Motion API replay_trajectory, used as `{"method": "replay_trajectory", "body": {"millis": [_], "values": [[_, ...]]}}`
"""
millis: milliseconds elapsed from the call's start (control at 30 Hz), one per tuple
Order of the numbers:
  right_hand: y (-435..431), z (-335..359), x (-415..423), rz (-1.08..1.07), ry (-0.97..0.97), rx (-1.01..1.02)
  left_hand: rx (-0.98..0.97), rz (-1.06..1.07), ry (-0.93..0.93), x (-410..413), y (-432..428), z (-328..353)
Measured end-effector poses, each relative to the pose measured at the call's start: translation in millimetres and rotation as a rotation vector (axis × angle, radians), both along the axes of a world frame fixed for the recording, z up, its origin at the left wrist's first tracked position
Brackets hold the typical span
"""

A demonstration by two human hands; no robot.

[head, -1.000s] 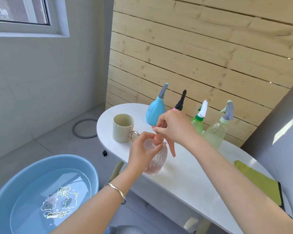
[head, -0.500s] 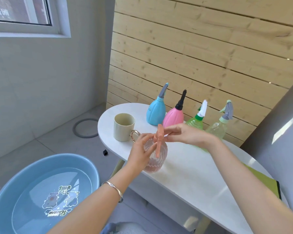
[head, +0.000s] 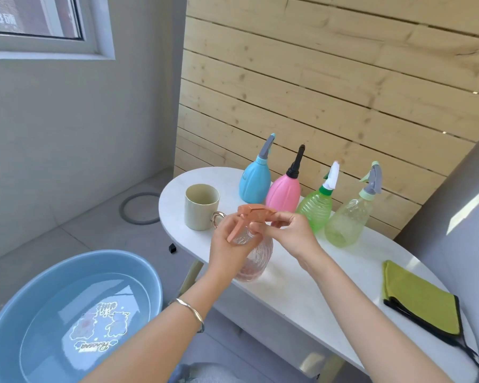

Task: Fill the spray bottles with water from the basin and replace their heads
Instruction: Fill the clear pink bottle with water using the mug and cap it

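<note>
A clear ribbed spray bottle (head: 256, 261) stands near the front edge of the white table (head: 302, 286). My left hand (head: 230, 244) grips its upper body. My right hand (head: 291, 233) pinches the orange spray head (head: 256, 212) at the bottle's neck. Behind stand a blue bottle (head: 254, 183), a pink bottle (head: 284, 192), a green bottle (head: 314, 208) and a pale green clear bottle (head: 346, 225), each with a head on. A blue basin (head: 67, 319) of water sits on the floor at lower left.
A beige mug (head: 201, 207) stands on the table left of the held bottle. A folded green cloth (head: 421, 302) lies at the table's right end. A wooden slat wall backs the table. A small black object (head: 172, 248) lies on the floor.
The orange spray head has turned from hanging upright over the neck to lying level on the bottle's top. My right hand has drawn in closer to the neck.
</note>
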State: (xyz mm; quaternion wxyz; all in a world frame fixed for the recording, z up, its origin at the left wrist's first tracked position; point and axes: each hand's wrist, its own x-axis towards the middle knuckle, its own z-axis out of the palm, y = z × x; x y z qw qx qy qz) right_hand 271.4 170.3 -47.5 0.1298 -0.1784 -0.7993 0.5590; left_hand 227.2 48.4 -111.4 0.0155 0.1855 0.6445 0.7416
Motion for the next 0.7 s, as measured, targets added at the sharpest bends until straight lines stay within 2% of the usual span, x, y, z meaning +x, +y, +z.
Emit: {"method": "replay_trajectory", "body": {"millis": [100, 233, 367, 467, 567, 700], "values": [[-5, -5, 2, -0.039, 0.047, -0.034, 0.058, -0.017, -0.028, -1, 0, 0], [11, 6, 4, 0.063, -0.003, 0.025, 0.032, -0.090, -0.029, -4, -2, -3], [21, 27, 4, 0.223, 0.029, 0.252, -0.023, -0.131, -0.005, -7, -3, -3], [15, 32, -4, 0.255, 0.022, 0.361, -0.047, -0.144, 0.015, -6, -4, -2], [14, 31, -8, 0.252, 0.007, 0.357, -0.018, -0.183, 0.007, -2, -6, 1], [12, 29, -7, 0.220, -0.015, 0.341, -0.071, -0.111, 0.006, 0, -1, -4]]}}
